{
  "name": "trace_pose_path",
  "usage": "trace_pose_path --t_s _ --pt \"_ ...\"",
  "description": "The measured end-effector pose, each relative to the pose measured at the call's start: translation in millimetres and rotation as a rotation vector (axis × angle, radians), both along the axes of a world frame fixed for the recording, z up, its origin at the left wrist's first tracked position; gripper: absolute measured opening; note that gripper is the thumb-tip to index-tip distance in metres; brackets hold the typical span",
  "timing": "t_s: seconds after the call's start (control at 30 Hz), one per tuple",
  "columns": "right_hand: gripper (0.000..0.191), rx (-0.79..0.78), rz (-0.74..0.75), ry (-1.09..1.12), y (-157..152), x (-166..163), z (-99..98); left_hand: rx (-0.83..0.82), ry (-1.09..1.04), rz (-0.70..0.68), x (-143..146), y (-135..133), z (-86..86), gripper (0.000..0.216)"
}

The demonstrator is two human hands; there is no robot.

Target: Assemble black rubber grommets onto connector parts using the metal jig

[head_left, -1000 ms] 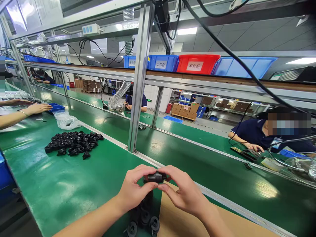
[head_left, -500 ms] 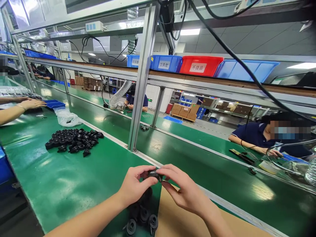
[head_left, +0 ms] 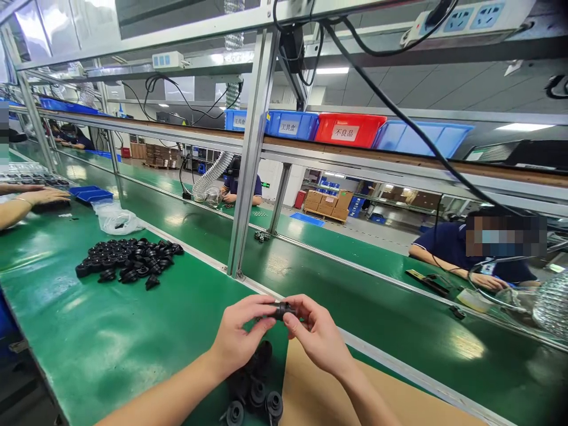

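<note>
A small black plastic part (head_left: 281,309) is pinched between the fingertips of both my hands above the green bench. My left hand (head_left: 242,335) grips its left end and my right hand (head_left: 316,335) grips its right end. Right below my hands lies a cluster of similar black round parts (head_left: 252,390), partly hidden by my left wrist. A larger pile of black parts (head_left: 126,261) sits on the green mat to the left, well away from both hands.
A brown cardboard sheet (head_left: 319,396) lies under my right forearm. An aluminium post (head_left: 247,160) rises just beyond my hands. A clear plastic bag (head_left: 116,219) lies at far left. Another person's hand (head_left: 42,195) rests there; a seated co-worker (head_left: 470,254) works at right. Coloured bins (head_left: 348,130) line the shelf.
My hands have stayed together on the black part, shifting slightly and turning it between the fingertips. The view has tilted up a little. The co-worker's hand at far left drew back.
</note>
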State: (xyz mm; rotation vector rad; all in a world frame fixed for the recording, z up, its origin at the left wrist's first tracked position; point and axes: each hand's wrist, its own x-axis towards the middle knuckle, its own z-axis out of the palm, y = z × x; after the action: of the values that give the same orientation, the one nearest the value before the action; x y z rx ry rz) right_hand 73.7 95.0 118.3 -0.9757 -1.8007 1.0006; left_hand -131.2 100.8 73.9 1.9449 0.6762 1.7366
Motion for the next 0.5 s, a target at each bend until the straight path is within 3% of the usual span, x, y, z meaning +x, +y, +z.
trace_pose_path --t_s 0.07,0.13,0.2,0.3,0.37,0.43,0.5 --pt "0.042 -0.055 0.030 0.067 2.2 -0.2 -2.4 0.051 -0.013 0.005 0.2 -0.1 -0.5 0.032" --pt "0.043 -0.058 0.036 0.080 3.4 -1.1 -4.9 -0.056 -0.063 -0.045 0.5 0.1 -1.9 0.047" --pt "0.041 -0.036 0.026 0.066 3.9 -2.3 -7.1 -0.163 -0.071 -0.088 0.6 0.1 -3.4 0.040" --pt "0.041 -0.038 0.015 0.078 4.2 -4.1 -9.3 -0.054 0.015 -0.049 0.4 -0.8 -5.4 0.023" --pt "0.041 -0.041 0.015 0.095 4.0 -5.1 -9.5 -0.018 -0.003 -0.003 0.6 -1.7 -6.1 0.038" --pt "0.039 -0.018 0.021 0.092 3.2 -5.8 -8.8 -0.145 -0.064 -0.042 1.1 -2.2 -6.0 0.049" --pt "0.036 0.025 0.018 0.077 1.9 -6.6 -7.4 -0.259 -0.079 -0.100 1.4 -2.1 -5.7 0.041"
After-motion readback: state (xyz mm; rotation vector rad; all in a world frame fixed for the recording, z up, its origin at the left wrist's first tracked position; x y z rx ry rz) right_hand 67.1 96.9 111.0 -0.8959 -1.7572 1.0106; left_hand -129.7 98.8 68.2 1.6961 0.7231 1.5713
